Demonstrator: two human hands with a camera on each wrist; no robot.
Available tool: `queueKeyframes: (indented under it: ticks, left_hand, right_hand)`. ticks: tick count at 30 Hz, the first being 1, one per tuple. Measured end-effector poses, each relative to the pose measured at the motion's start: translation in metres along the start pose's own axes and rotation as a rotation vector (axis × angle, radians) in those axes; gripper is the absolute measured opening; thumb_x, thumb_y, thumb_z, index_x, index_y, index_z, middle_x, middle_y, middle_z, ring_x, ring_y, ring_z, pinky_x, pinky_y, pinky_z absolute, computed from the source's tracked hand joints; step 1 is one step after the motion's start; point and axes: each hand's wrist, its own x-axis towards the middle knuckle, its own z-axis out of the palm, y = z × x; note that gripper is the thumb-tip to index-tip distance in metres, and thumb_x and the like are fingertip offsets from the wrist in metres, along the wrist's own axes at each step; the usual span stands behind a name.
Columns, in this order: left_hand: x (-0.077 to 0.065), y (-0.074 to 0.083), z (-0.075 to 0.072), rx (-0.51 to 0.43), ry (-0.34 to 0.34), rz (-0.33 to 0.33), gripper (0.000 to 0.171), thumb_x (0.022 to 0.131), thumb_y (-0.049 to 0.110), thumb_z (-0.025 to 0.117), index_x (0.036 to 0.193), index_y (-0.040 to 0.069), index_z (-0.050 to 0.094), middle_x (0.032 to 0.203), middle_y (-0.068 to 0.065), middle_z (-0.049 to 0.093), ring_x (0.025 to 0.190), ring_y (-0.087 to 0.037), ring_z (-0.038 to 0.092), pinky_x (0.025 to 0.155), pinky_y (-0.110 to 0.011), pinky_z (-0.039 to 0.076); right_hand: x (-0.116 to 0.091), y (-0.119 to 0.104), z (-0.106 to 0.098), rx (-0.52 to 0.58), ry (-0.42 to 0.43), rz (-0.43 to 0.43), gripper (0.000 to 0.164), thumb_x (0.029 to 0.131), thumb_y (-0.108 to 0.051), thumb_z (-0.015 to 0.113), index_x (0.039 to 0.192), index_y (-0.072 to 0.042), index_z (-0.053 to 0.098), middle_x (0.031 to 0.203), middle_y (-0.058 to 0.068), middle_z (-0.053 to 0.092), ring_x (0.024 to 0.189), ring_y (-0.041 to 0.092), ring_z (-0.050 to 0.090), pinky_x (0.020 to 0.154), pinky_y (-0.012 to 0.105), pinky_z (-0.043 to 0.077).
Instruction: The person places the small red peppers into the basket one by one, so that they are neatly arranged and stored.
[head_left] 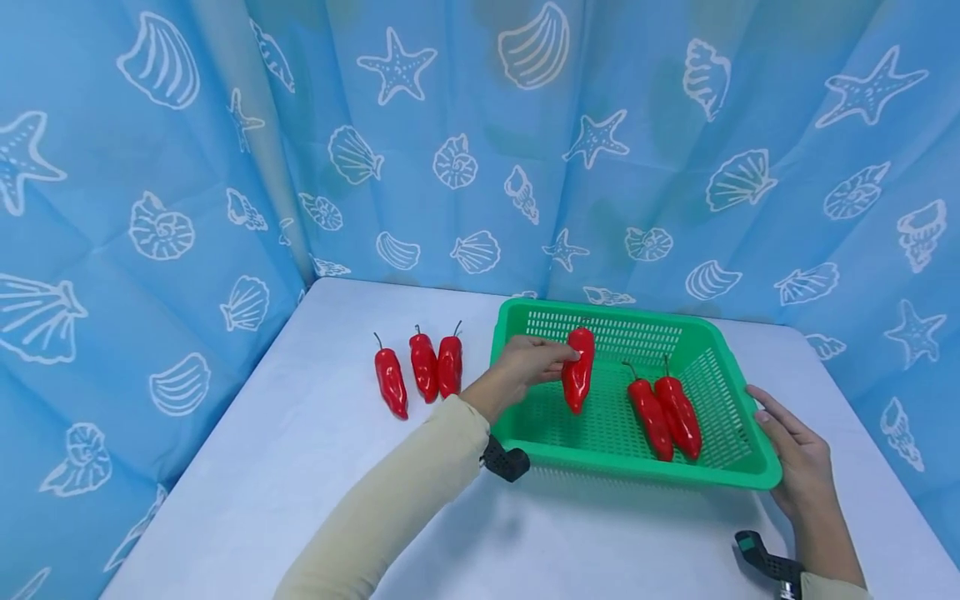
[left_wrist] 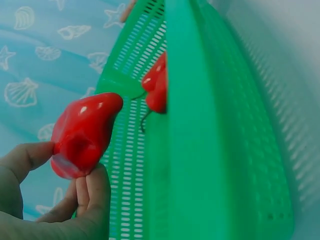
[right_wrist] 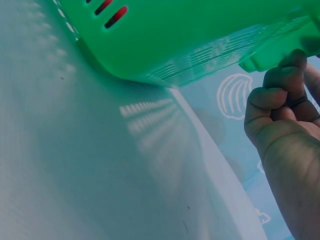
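R sleeve [head_left: 832, 588]: beige, btm edge; blk R wrist unit [head_left: 767, 560] just beyond cuff.

L sleeve [head_left: 397, 508]: beige, btm ctr; blk L wrist unit [head_left: 506, 460] at cuff.

R hand [head_left: 802, 462]: grips basket at R-hand rim, thumb at rim, other fingers curled beneath lip per R wrist view.

Green basket [head_left: 600, 468]: qty 1, plastic, rect., slotted walls, on tbl.

L hand [head_left: 528, 367]: pinches 1 pepper betw. thumb & fingers, over L part of basket.

Held pepper [head_left: 577, 387]: red, glossy, approx. upright, stem end up, tip down.

In-basket pepper A [head_left: 649, 419] & in-basket pepper B [head_left: 679, 418]: red, side by side, R half, stems pointing to far wall.

Loose pepper A [head_left: 392, 383], loose pepper B [head_left: 423, 367], loose pepper C [head_left: 450, 367]: red, on tbl L of basket, stems away; A slightly apart, B & C close tog.

Tbl [head_left: 262, 483]: white top, under all.

Curtain [head_left: 450, 83]: blue, wht shell & starfish print, behind tbl & along L side.
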Motion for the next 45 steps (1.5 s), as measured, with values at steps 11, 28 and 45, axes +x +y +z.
queueKeyframes:
  ticks: [11,28,45]
  left_hand:
    - [0.006,-0.003,0.031,0.030,0.056,-0.061,0.023,0.085,0.014,0.079,0.101,0.003,0.068,0.090,-0.006,0.069,0.083,-0.021,0.070,0.086,-0.034,0.057]
    - [0.016,-0.007,0.054,0.020,0.081,-0.141,0.020,0.083,0.009,0.080,0.091,0.004,0.063,0.085,-0.009,0.070,0.084,-0.024,0.072,0.093,-0.039,0.054]
    - [0.024,-0.021,0.064,0.149,0.115,-0.208,0.023,0.080,0.015,0.084,0.086,0.007,0.064,0.082,-0.008,0.069,0.087,-0.026,0.072,0.104,-0.052,0.043]
  right_hand:
    - [0.002,-0.003,-0.004,-0.001,-0.005,-0.019,0.042,0.099,-0.017,0.064,0.141,-0.014,0.059,0.111,-0.006,0.072,0.088,0.011,0.073,0.068,0.028,0.058]
    - [0.002,-0.003,-0.002,0.011,-0.001,-0.035,0.043,0.099,-0.016,0.064,0.142,-0.012,0.058,0.116,-0.006,0.070,0.091,0.011,0.073,0.069,0.028,0.058]
    - [0.000,-0.003,-0.001,0.009,-0.007,-0.005,0.041,0.100,-0.017,0.063,0.141,-0.014,0.059,0.109,-0.004,0.072,0.088,0.011,0.073,0.068,0.028,0.058]
